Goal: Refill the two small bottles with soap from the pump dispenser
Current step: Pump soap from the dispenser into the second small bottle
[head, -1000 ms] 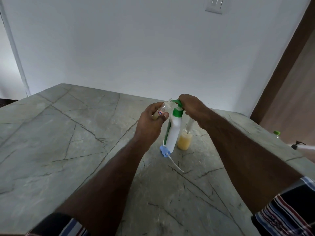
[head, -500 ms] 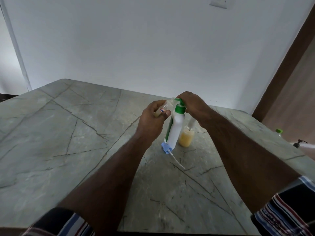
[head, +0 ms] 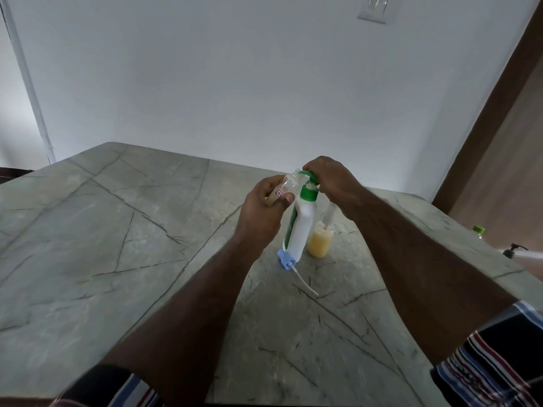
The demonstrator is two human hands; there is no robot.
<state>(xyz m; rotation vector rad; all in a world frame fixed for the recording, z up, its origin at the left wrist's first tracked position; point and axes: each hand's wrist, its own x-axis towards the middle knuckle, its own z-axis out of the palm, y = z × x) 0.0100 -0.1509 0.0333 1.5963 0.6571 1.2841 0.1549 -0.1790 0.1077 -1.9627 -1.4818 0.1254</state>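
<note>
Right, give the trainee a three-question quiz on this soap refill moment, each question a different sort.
1. True or false: the left hand holds a small clear bottle tilted, its mouth at the pump spout.
2. What is the right hand doing? A) lifting the yellow-filled bottle B) resting on the green pump head of the white dispenser C) picking up the blue cap
3. Fill in: the blue cap with its tube lies on the ____ beside the dispenser's base.

Key: 1 true; 2 B; 3 table.
</note>
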